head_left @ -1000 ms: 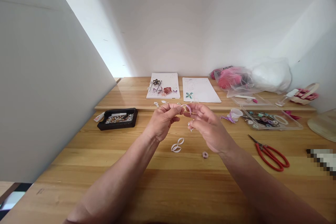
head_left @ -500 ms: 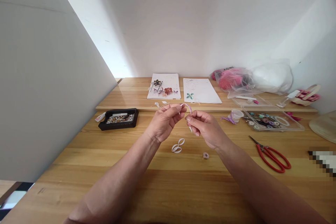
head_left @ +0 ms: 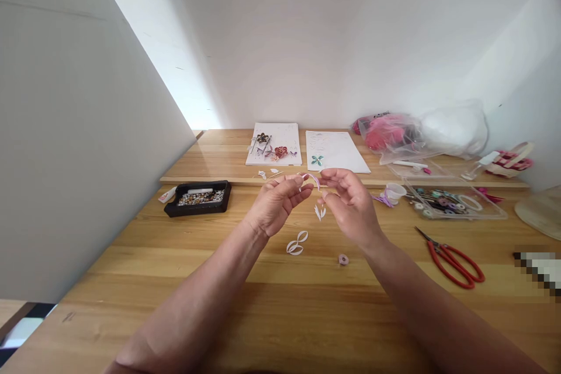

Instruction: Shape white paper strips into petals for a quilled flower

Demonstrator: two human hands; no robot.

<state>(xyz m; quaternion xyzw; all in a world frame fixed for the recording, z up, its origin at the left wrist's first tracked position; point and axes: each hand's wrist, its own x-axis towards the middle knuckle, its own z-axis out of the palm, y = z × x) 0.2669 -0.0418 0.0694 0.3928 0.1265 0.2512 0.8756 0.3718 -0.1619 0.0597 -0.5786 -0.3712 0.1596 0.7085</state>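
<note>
A thin purple-and-white strip point(head_left: 312, 178) arches between my two hands above the wooden table. My left hand point(head_left: 280, 201) pinches one end of it between thumb and fingertips. At the strip's other end is my right hand point(head_left: 348, 201), its thumb near the tip and its fingers partly spread; whether it grips the end is hard to tell. White pointed pieces point(head_left: 320, 212) show just below, beside my right hand. White looped paper shapes point(head_left: 298, 243) lie on the table below my hands, and a small pinkish roll point(head_left: 343, 260) lies to their right.
A black tray of beads point(head_left: 199, 198) is at the left. Two white paper stacks, one with flower ornaments point(head_left: 280, 153), stand at the back. Red-handled scissors point(head_left: 456, 260), a clear box of small parts point(head_left: 456, 200) and plastic bags point(head_left: 421, 131) are at the right.
My right hand has loosened and spread its fingers, shifting slightly right. More of the white pointed pieces now shows below it. My left hand stays in place.
</note>
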